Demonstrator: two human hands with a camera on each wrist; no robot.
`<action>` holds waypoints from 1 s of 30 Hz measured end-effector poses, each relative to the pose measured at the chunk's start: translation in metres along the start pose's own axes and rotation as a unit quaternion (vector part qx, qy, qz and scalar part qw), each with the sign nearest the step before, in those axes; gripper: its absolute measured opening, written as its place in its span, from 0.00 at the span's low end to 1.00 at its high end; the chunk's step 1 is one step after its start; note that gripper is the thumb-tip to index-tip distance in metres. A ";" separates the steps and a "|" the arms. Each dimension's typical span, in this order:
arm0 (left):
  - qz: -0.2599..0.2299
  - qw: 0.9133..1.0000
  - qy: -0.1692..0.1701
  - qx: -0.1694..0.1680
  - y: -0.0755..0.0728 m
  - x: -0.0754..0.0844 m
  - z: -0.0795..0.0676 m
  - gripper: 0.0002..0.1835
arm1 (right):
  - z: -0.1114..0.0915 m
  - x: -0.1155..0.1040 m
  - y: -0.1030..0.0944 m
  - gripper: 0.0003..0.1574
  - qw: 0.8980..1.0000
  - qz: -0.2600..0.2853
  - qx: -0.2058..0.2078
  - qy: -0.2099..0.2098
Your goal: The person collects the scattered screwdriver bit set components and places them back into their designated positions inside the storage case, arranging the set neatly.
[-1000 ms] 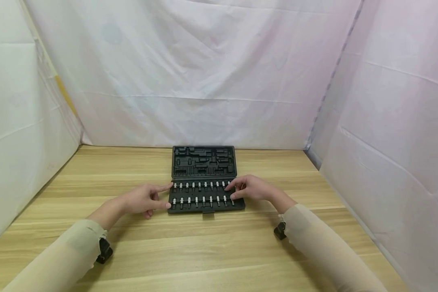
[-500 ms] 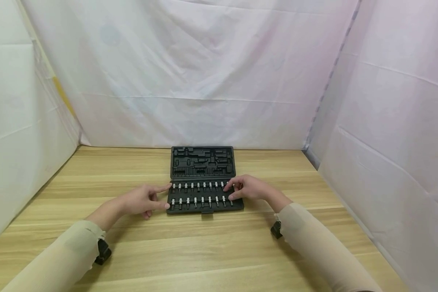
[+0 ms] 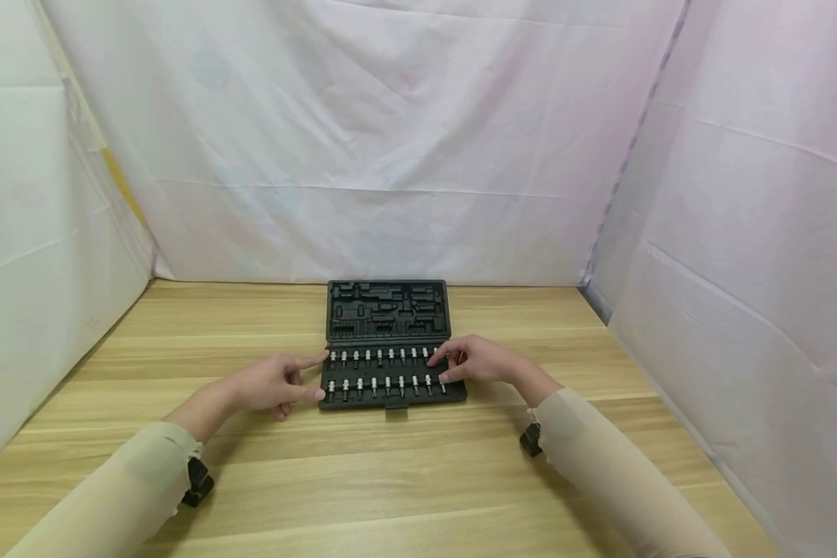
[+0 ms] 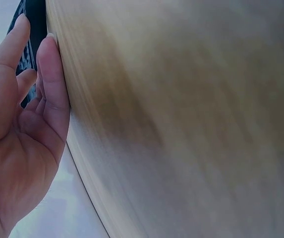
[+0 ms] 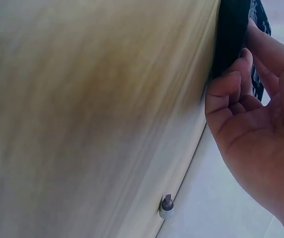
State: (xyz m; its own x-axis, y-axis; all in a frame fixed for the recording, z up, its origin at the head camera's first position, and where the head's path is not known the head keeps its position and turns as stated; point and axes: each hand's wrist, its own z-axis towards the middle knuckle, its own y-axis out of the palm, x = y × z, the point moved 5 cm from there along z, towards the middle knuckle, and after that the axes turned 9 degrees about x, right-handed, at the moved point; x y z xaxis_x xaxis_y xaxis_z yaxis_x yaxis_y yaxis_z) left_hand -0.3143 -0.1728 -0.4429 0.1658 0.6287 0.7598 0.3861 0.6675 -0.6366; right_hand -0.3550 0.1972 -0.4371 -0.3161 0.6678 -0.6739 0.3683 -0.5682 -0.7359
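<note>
A black socket-bit case (image 3: 384,370) lies unfolded on the wooden table in the head view. Its near half holds two rows of silver bit sockets (image 3: 388,384). My left hand (image 3: 272,381) is at the left edge, index finger and thumb stretched out to its two corners, other fingers bent under. My right hand (image 3: 484,360) reaches over the right end, thumb at the last socket of the front row and index finger near the back row, a gap between them. In the right wrist view, its outer fingers bend in beside the case wall (image 5: 228,39).
The case's raised lid (image 3: 388,310) stands behind with moulded recesses. White cloth (image 3: 363,139) encloses the table (image 3: 363,480) at the back and sides. One loose bit socket (image 5: 167,208) stands near the table edge in the right wrist view.
The head view has shifted very slightly. Both hands stay at the two ends of the case, and the right thumb has moved only a touch.
</note>
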 end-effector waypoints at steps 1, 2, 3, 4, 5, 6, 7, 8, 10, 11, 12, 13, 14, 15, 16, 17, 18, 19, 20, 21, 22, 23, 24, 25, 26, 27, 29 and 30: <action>-0.001 1.000 0.000 0.000 0.000 0.000 0.000 0.49 | 0.000 0.000 0.000 0.19 1.000 -0.001 -0.001 -0.001; -0.002 1.000 -0.001 0.000 0.000 -0.001 0.000 0.49 | 0.000 0.000 0.000 0.18 1.000 -0.002 -0.002 -0.004; -0.003 1.000 -0.001 0.000 0.001 -0.001 0.000 0.49 | -0.001 0.001 0.000 0.18 1.000 -0.003 -0.003 -0.004; -0.004 1.000 -0.001 0.000 0.001 -0.001 0.000 0.49 | -0.002 0.001 -0.001 0.18 1.000 -0.004 -0.004 -0.004; -0.005 1.000 -0.001 0.000 0.001 -0.001 0.000 0.49 | -0.002 0.002 -0.001 0.18 1.000 -0.004 -0.004 -0.006; -0.006 1.000 -0.001 -0.001 0.001 -0.001 0.000 0.49 | -0.003 0.003 -0.002 0.18 1.000 -0.004 -0.004 -0.008; -0.006 1.000 -0.001 -0.001 0.001 -0.001 0.000 0.49 | -0.003 0.004 -0.003 0.18 1.000 -0.004 -0.003 -0.011; -0.006 1.000 -0.001 -0.002 0.001 -0.001 0.000 0.49 | -0.004 0.005 -0.005 0.17 1.000 -0.002 -0.002 -0.013; -0.006 1.000 -0.002 -0.001 0.001 -0.001 0.000 0.49 | -0.006 0.007 -0.009 0.17 1.000 0.002 0.005 -0.017; -0.006 1.000 -0.002 -0.001 0.001 -0.001 0.000 0.49 | -0.006 0.008 -0.012 0.17 1.000 0.003 0.010 -0.021; -0.005 1.000 -0.002 0.000 0.001 0.000 -0.001 0.49 | -0.007 0.009 -0.016 0.17 1.000 0.005 0.017 -0.022; -0.005 1.000 -0.003 0.000 0.000 0.000 -0.001 0.49 | -0.008 0.010 -0.019 0.16 0.999 0.006 0.023 -0.022; -0.004 1.000 -0.002 0.000 0.000 0.000 -0.001 0.49 | -0.010 0.011 -0.023 0.16 0.999 0.006 0.030 -0.021; -0.005 1.000 -0.003 0.000 0.000 0.000 -0.001 0.49 | -0.010 0.013 -0.027 0.16 0.999 0.005 0.038 -0.019; -0.004 1.000 -0.004 0.000 0.000 0.001 -0.001 0.49 | -0.012 0.016 -0.031 0.16 0.999 0.003 0.044 -0.017; -0.004 1.000 -0.005 0.000 0.000 0.001 -0.001 0.49 | -0.012 0.019 -0.035 0.15 0.999 0.001 0.051 -0.015; -0.003 1.000 -0.004 -0.001 0.000 0.001 -0.001 0.49 | -0.013 0.022 -0.038 0.15 0.998 -0.002 0.057 -0.012; -0.003 1.000 -0.003 -0.002 0.000 0.001 -0.001 0.49 | -0.014 0.025 -0.041 0.15 0.998 -0.004 0.060 -0.009; -0.002 1.000 -0.001 -0.002 0.000 0.001 -0.001 0.49 | -0.015 0.028 -0.044 0.15 0.998 -0.006 0.063 -0.005; -0.002 1.000 0.000 -0.003 0.000 0.002 -0.001 0.49 | -0.017 0.031 -0.047 0.15 0.998 -0.008 0.066 -0.004; -0.001 1.000 -0.001 -0.003 0.000 0.002 0.000 0.49 | -0.018 0.034 -0.050 0.16 0.998 -0.007 0.068 -0.002; -0.002 1.000 0.000 -0.003 0.000 0.002 0.000 0.49 | -0.019 0.036 -0.052 0.16 0.997 -0.007 0.071 0.001; -0.002 1.000 0.000 -0.003 0.000 0.002 -0.001 0.49 | -0.021 0.039 -0.055 0.16 0.997 -0.004 0.074 0.005; -0.003 1.000 0.000 -0.003 0.000 0.001 0.000 0.49 | -0.023 0.042 -0.057 0.16 0.997 0.000 0.076 0.009; -0.004 1.000 -0.001 -0.002 0.000 0.001 0.000 0.49 | -0.025 0.045 -0.060 0.17 0.997 0.001 0.079 0.014; -0.004 1.000 -0.002 -0.002 0.000 0.001 0.000 0.49 | -0.026 0.048 -0.062 0.17 0.996 0.002 0.082 0.019; -0.004 1.000 -0.003 -0.001 0.000 0.001 0.000 0.49 | -0.030 0.054 -0.067 0.17 0.996 0.000 0.089 0.029; -0.003 1.000 -0.003 0.000 -0.001 0.000 0.000 0.49 | -0.032 0.057 -0.070 0.17 0.995 -0.002 0.092 0.034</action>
State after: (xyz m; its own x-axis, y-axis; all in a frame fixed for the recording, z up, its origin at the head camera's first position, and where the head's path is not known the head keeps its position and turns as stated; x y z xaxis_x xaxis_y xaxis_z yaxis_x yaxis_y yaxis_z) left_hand -0.3145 -0.1729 -0.4423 0.1582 0.6266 0.7631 0.3878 0.6713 -0.6316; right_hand -0.3709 0.2901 -0.4220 -0.2543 0.6979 -0.6695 0.1992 -0.6396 -0.7424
